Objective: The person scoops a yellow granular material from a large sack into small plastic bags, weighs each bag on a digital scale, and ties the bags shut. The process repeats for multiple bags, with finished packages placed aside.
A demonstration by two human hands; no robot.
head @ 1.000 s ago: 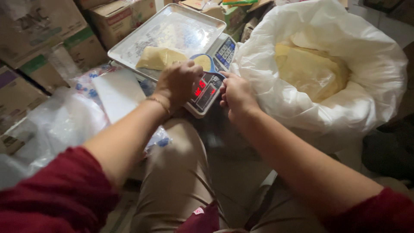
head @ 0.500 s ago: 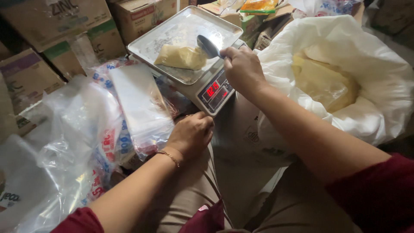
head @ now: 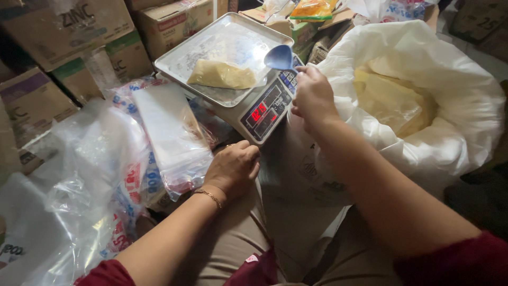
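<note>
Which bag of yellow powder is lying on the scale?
The small clear bag, flat on the scale's metal tray. The big white sack stands open beside the scale, under the right hand.

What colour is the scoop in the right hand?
Blue scoop, clearest in the head view, above the scale.

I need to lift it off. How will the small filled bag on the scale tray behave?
The filled bag lies flat and slumped on the tray, so probably floppy. Its thin clear plastic looks slippery. Likely light.
</note>
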